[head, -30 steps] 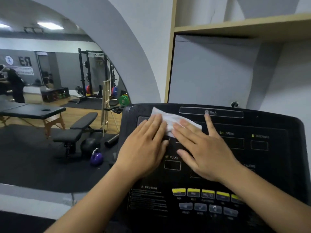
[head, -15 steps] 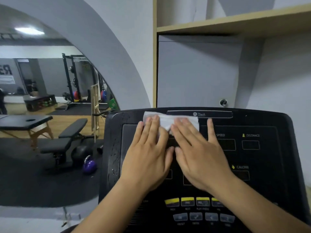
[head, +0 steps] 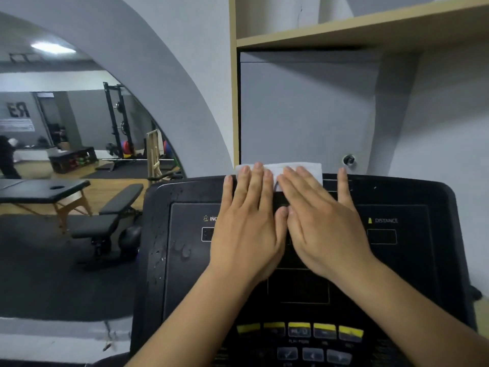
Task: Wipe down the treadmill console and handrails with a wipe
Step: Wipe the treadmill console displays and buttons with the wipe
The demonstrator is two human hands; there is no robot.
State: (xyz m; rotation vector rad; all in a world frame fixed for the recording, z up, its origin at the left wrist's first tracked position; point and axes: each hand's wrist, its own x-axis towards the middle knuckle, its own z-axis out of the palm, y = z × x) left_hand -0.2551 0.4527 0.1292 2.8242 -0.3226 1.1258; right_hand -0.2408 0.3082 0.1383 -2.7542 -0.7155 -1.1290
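Note:
The black treadmill console point(head: 402, 276) fills the lower middle of the head view. A white wipe point(head: 304, 168) lies over its top edge, and only the wipe's upper strip shows past my fingers. My left hand point(head: 246, 229) and my right hand point(head: 322, 229) lie flat side by side, fingers stretched out, pressing the wipe against the console's upper rim. Wet droplets point(head: 182, 250) sit on the console's left side. A row of yellow buttons point(head: 299, 329) runs below my wrists. No handrails are in view.
A grey wall stands close behind the console, with a wooden shelf point(head: 357, 35) above and a small metal fitting point(head: 348, 160) at the right. An arched mirror point(head: 79, 154) on the left shows a massage table, a weight bench and a rack.
Both hands have slid the wipe upward from the display area to the console's top edge. The view has shifted left and closer to the console.

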